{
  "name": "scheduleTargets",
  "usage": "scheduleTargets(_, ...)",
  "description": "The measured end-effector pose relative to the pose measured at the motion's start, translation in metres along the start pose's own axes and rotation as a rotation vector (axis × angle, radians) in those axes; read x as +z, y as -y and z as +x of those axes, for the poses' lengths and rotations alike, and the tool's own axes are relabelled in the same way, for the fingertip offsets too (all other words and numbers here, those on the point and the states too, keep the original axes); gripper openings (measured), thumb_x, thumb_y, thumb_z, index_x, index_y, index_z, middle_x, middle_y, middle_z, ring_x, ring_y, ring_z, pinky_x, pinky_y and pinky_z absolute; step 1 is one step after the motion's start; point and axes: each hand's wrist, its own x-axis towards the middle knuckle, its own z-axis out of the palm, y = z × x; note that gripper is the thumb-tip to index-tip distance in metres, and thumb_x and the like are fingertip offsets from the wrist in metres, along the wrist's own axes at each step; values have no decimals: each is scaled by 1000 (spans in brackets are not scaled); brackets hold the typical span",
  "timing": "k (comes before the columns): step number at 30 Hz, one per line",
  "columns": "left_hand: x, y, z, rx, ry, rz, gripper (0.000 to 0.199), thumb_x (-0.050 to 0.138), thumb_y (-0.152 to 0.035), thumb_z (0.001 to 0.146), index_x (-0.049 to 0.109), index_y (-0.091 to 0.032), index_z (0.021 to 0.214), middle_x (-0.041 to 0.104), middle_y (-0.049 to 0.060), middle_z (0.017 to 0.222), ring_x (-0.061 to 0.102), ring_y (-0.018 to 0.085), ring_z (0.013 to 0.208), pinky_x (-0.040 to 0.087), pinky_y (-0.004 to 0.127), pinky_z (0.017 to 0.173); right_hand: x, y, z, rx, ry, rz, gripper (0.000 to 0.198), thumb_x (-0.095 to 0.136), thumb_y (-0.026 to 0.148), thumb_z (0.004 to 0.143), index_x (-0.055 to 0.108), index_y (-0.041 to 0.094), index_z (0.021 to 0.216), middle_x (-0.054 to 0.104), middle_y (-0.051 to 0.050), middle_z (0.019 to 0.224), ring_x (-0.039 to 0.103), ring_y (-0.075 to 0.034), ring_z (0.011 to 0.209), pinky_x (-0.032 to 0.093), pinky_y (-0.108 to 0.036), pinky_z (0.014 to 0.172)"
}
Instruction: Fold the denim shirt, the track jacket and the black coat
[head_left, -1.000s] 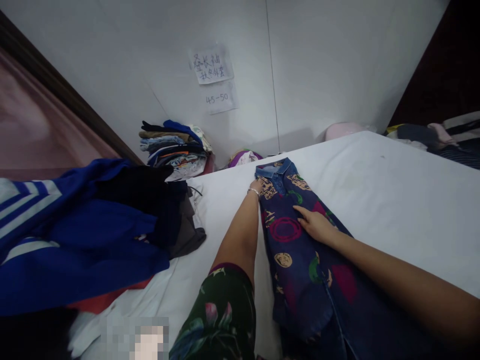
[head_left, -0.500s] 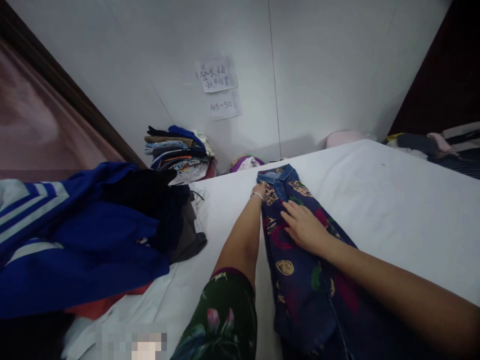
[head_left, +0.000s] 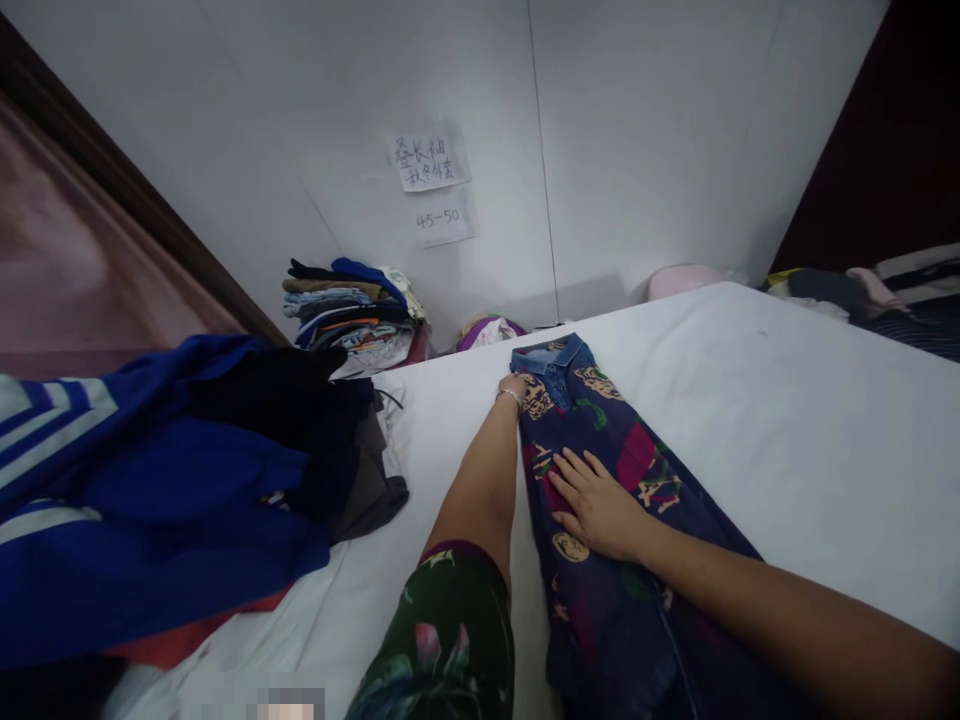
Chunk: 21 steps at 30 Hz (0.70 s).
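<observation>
A dark blue denim shirt with a lighter collar and tan, red and green prints lies lengthwise, its collar at the far end and its sides folded in. At its left shoulder edge, just below the collar, my left hand is closed on the fabric; the fingertips are partly hidden. My right hand lies flat on the middle of the shirt front, fingers stretched out and pointing to the far left. The lower part of the shirt runs under my right forearm toward me.
The shirt rests on a white-covered table. To the left is a heap of blue and dark clothes. Beyond the far edge stand a stack of folded clothes and a pink item. Handwritten paper notes hang on the wall.
My right hand has slid down the shirt front toward me, uncovering prints below the collar. My left hand stays at the shoulder edge. The view has shifted slightly.
</observation>
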Motion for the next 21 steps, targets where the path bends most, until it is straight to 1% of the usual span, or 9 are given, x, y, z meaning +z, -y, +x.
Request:
scheduleTargets(2, -1, 3, -6, -30, -2, 47, 31, 53, -35, 90, 56, -18, 116, 57, 8, 118, 58, 19, 99, 51, 40, 84, -1, 0, 1, 3, 5, -6, 61, 37, 51, 92, 45, 11, 137, 36, -17, 146, 21, -30, 139, 15, -51, 112)
scheduleTargets(5, -4, 8, -23, -29, -41, 92, 20, 59, -30, 86, 63, -15, 99, 65, 8, 103, 61, 19, 96, 49, 34, 84, -1, 0, 1, 7, 13, -10, 61, 36, 51, 92, 45, 11, 137, 37, -17, 146, 21, -30, 139, 15, -50, 112)
scheduleTargets(7, -8, 12, -40, 5, -85, 102, 11, 64, -24, 80, 65, -17, 88, 69, 8, 96, 62, 20, 99, 46, 29, 85, -1, 0, 0, 8, 16, -15, 61, 36, 51, 92, 45, 11, 137, 37, -17, 146, 20, -30, 139, 15, -50, 112)
scheduleTargets(8, -10, 15, -51, 26, -103, 105, 10, 65, -21, 78, 65, -17, 87, 70, 7, 95, 61, 20, 101, 45, 28, 86, -2, 1, 0, 7, 19, -17, 60, 37, 50, 92, 45, 11, 137, 37, -17, 146, 20, -30, 139, 15, -49, 111)
scheduleTargets(10, -15, 23, -77, 72, -117, 110, 16, 67, -17, 74, 65, -18, 90, 70, 6, 98, 61, 20, 103, 43, 28, 89, -3, 1, 0, 10, 25, -22, 60, 38, 50, 92, 46, 11, 137, 37, -17, 145, 21, -31, 139, 15, -49, 111)
scheduleTargets(15, -28, 43, -160, 153, -98, 119, 24, 69, -12, 69, 66, -20, 92, 68, 6, 105, 59, 21, 105, 42, 29, 94, -12, -3, 4, 24, 77, 46, 58, 44, 47, 89, 49, 11, 134, 37, -16, 145, 22, -31, 138, 15, -50, 111)
scheduleTargets(18, -39, 54, -222, 269, -60, 225, 22, 66, -14, 70, 66, -22, 90, 65, 6, 107, 57, 21, 105, 43, 31, 92, -25, -10, 3, 80, 129, 257, 48, 43, 41, 91, 56, 13, 128, 45, -12, 141, 28, -28, 137, 18, -49, 112)
scheduleTargets(20, -46, 60, -268, 378, -14, 360, 17, 62, -16, 74, 66, -23, 89, 64, 6, 103, 57, 19, 98, 44, 31, 88, -37, -9, -7, 113, 102, 446, 45, 39, 37, 93, 56, 15, 128, 51, -9, 137, 36, -23, 133, 25, -43, 111)
scheduleTargets(21, -48, 64, -292, 420, 6, 419, 13, 60, -18, 75, 65, -23, 86, 63, 5, 98, 58, 19, 92, 45, 32, 85, -44, -7, -17, 100, 82, 527, 45, 39, 37, 93, 55, 16, 129, 52, -9, 135, 40, -21, 131, 28, -41, 110)
